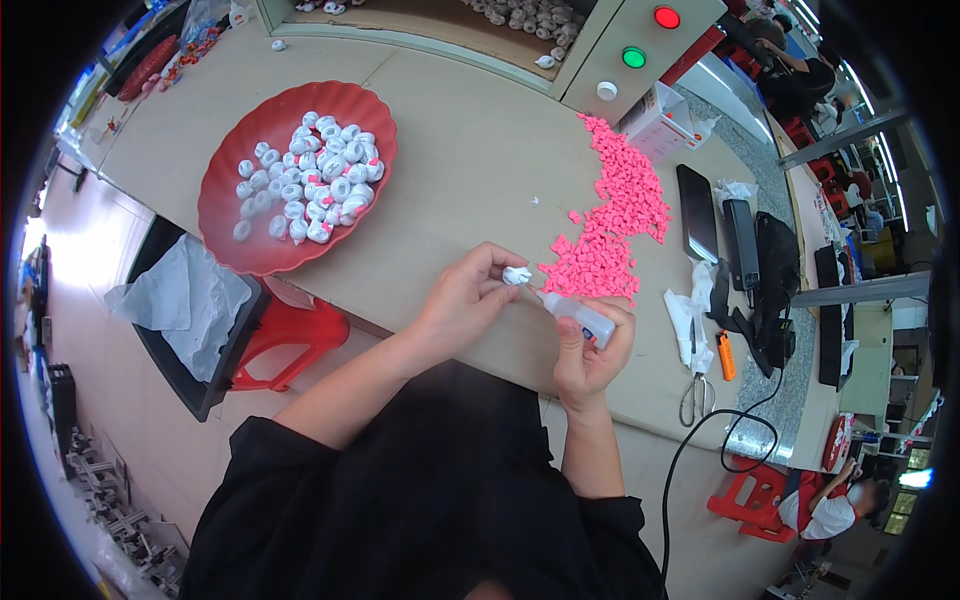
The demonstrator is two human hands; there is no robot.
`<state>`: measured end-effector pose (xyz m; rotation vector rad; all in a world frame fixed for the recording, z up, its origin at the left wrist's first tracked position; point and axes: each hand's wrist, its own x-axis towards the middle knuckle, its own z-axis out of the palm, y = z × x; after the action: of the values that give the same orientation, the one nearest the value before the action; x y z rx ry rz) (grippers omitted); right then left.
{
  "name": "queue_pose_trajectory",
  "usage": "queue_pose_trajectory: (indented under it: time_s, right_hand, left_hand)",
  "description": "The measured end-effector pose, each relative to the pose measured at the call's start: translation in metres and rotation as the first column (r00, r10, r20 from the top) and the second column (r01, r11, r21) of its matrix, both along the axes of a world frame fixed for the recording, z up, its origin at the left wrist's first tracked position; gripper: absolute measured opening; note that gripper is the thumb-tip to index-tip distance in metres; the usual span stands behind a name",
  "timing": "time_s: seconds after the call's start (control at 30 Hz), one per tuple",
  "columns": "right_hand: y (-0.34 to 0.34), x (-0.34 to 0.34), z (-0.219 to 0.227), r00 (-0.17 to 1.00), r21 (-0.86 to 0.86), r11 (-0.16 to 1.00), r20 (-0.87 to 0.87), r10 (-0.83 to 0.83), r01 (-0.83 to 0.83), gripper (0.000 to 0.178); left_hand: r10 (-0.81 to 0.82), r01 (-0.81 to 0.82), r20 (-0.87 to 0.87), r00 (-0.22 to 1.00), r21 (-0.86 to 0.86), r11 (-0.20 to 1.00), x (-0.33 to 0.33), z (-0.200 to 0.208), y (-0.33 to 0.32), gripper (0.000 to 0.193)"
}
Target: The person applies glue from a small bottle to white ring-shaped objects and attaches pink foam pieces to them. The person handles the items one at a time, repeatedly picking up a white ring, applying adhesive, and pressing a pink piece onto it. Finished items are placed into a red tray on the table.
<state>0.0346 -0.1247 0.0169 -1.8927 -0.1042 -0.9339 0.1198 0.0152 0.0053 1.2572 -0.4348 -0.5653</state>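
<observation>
At the centre of the worktable [440,150], above its near edge, one small white piece [516,275] sits pinched between your left hand's [468,295] thumb and fingertips; your right hand [594,350] is closed around one translucent bottle [586,320]. Directions are read from the white piece. The heap of pink pieces [622,195] spreads from one to three o'clock, crowding close beyond the bottle and partly masked by your right fingers. At ten o'clock stands the scalloped red bowl [222,225]; at two lies a dark phone-like slab [696,212]; at four, scissors [697,398] and an orange tool [726,356]. A white carton [655,122] stands between one and two, below a control panel [600,60].

Counts: one bowl, one slab, one pair of scissors, one orange tool, one carton, and three round panel controls, red, green and white. White pieces in the bowl [335,165] number several dozen, overlapping; the pink are too many to count.

Orientation: the bottle's long axis slants, nozzle toward ten o'clock, base toward four. Whether its tip touches the white piece, you cannot tell; that piece's own axis is too small to read.
</observation>
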Motion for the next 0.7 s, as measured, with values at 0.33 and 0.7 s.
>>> queue_pose_trajectory:
  time_s: [0.33,0.7]
  right_hand:
    - [-0.011,0.001,0.006,0.998,0.658,0.751,0.017,0.066,-0.061,0.023]
    - [-0.024,0.002,0.018,0.992,0.910,0.413,-0.015,0.128,-0.040,0.033]
  left_hand:
    - [0.006,-0.010,-0.077,0.997,-0.043,0.999,0.000,0.004,0.001,0.021]
    - [0.013,-0.016,-0.064,0.998,-0.056,0.998,0.001,0.002,0.001,0.022]
